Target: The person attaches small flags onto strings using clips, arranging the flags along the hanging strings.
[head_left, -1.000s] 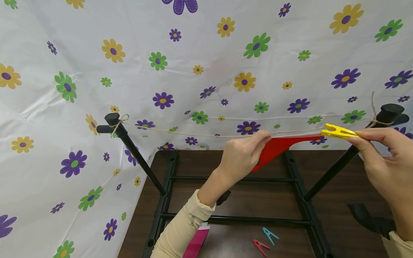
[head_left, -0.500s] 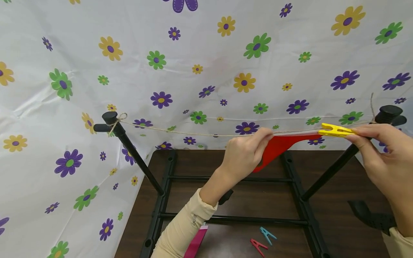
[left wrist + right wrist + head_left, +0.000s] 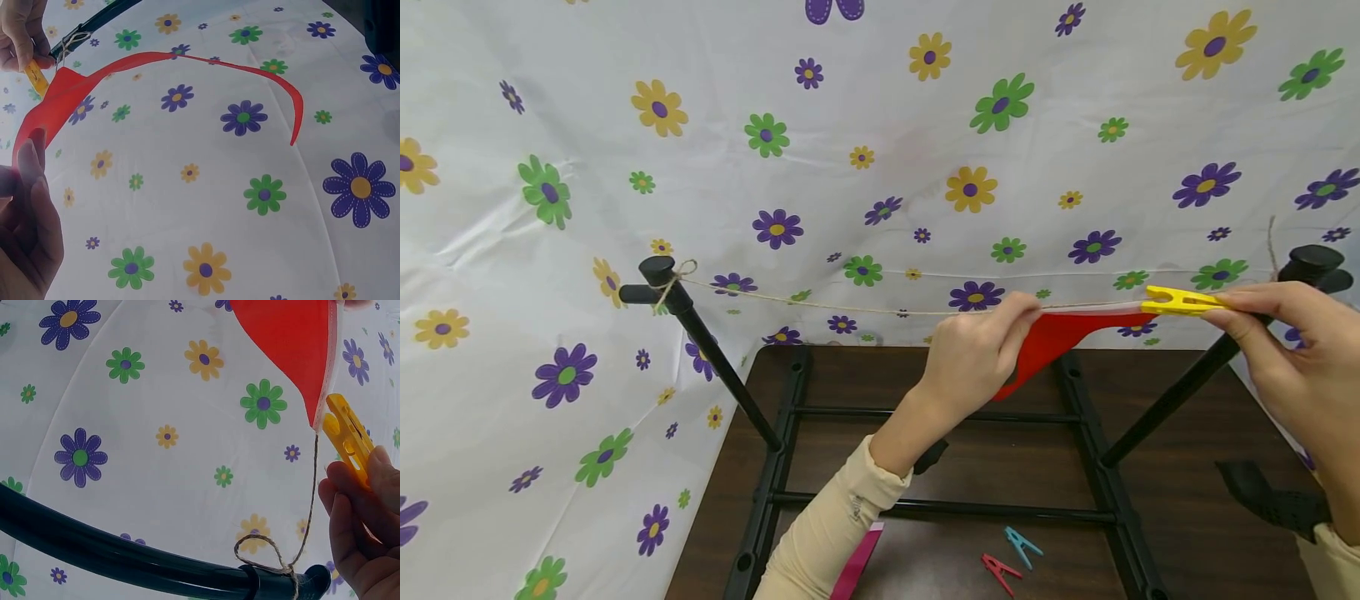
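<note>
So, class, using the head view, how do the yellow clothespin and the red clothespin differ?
Colour: the yellow clothespin is bright yellow, the red clothespin red.
Support: the right hand pinches the yellow clothespin; the red clothespin lies untouched on the brown tabletop.
Pose: the yellow clothespin is nearly level across the picture; the red clothespin lies at a slant.
Both are clothespins.

White cloth [image 3: 895, 125] — printed with purple, green and yellow flowers [image 3: 972, 189] — rises behind a brown tabletop [image 3: 1000, 462].
</note>
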The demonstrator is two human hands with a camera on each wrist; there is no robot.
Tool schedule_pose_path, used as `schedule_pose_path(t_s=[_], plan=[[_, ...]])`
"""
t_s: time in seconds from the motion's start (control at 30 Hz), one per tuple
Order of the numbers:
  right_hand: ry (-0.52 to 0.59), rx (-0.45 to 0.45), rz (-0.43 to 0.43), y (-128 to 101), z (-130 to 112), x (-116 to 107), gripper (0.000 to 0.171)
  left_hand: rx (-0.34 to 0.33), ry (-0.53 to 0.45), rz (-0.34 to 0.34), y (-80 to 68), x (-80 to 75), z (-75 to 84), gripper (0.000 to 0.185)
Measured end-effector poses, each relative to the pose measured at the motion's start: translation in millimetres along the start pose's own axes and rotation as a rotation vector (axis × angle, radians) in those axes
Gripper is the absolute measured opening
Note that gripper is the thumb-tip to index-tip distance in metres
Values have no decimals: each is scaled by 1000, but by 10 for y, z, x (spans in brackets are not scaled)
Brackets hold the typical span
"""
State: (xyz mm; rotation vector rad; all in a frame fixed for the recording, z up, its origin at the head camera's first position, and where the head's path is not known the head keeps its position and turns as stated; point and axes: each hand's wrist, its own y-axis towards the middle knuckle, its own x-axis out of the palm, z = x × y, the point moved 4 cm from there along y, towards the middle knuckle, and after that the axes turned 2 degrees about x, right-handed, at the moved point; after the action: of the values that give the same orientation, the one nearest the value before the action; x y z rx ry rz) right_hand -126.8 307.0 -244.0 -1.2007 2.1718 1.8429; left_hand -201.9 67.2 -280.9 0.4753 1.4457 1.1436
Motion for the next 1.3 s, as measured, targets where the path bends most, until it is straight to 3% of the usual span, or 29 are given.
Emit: schedule_pose_path(t_s=[0.43, 0.57, 0.83, 1.1, 1.3], plan=[[-9, -11, -55, 8, -5, -14, 64, -39, -35, 1, -1, 26, -10, 9], [-6, -7, -72, 13, 3, -14, 66, -61, -43, 13, 0, 24, -13, 9], [32, 17, -58, 25, 49, -26, 54, -93, -60, 37, -3, 47, -42, 9], [76, 45, -26, 62, 89, -39, 24, -69, -50, 37, 21, 98, -31, 8], [78, 58, -19, 71, 103, -49, 17, -58, -49, 53, 22, 111, -27, 8]])
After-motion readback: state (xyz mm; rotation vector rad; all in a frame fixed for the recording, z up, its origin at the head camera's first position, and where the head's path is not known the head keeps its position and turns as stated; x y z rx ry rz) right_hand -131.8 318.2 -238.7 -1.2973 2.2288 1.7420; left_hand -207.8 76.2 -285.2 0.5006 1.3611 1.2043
